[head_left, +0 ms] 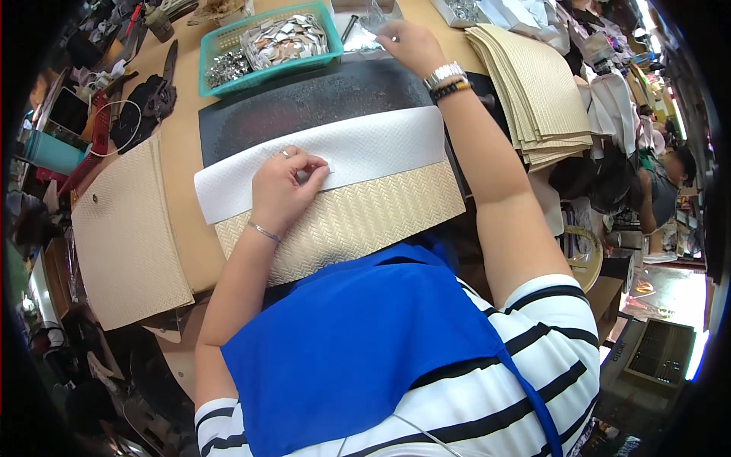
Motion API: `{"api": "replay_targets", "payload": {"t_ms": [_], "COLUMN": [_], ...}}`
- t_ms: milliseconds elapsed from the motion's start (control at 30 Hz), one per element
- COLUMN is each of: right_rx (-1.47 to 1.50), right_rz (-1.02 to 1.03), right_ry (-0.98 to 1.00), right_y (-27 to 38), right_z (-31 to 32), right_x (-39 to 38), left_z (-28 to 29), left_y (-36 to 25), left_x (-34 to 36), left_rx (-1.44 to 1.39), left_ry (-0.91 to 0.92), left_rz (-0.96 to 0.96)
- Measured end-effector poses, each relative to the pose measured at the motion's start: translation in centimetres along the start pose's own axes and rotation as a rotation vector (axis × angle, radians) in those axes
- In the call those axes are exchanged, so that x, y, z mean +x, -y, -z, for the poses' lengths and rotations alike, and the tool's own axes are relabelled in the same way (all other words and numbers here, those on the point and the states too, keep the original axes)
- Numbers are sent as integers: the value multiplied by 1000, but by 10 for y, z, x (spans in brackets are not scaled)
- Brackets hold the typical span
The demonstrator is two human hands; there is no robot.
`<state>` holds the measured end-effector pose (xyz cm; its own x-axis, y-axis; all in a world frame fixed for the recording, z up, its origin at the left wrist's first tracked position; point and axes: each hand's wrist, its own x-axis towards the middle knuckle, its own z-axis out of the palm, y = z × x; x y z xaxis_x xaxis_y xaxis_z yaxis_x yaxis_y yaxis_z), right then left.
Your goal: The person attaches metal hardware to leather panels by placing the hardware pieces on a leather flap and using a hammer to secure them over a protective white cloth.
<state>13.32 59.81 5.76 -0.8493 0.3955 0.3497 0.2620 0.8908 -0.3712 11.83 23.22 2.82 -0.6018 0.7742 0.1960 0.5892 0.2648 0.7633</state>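
In front of me lies a gold woven-pattern sheet (358, 213), its far part folded over to show the white underside (365, 133). My left hand (283, 186) rests on it near the fold's edge, thumb and forefinger pinched on what looks like a small pale piece. A dark, worn board (320, 95) lies beneath the sheet. My right hand (411, 47) reaches out to a white tray (362, 14) at the far side, its fingers closed beside a clear plastic bag (375, 17). Whatever those fingers hold is too small to make out.
A teal basket (266, 72) holds small pale pieces and metal fittings. Stacked gold sheets (533, 95) stand at the right, and more gold sheets (126, 236) overhang the table's left edge. Tools, a red rack (99, 133) and a teal cup (53, 152) crowd the far left.
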Motion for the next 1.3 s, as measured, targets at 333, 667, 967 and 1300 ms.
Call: {"api": "replay_targets", "payload": {"t_ms": [333, 667, 967, 1300], "right_rx": [-152, 131, 712, 703], "right_rz": [-123, -107, 20, 1], "right_ry": [304, 95, 465, 668], "right_y": [-13, -15, 117, 132], "right_z": [-39, -26, 14, -2], "right_x": [52, 39, -99, -133], "left_z": [4, 4, 5, 9], "left_y": [-1, 3, 16, 12], "left_x": [0, -1, -6, -4], "left_rx": [-49, -13, -78, -111], "left_ry": [16, -9, 22, 33], "left_rz": [12, -2, -67, -51]}}
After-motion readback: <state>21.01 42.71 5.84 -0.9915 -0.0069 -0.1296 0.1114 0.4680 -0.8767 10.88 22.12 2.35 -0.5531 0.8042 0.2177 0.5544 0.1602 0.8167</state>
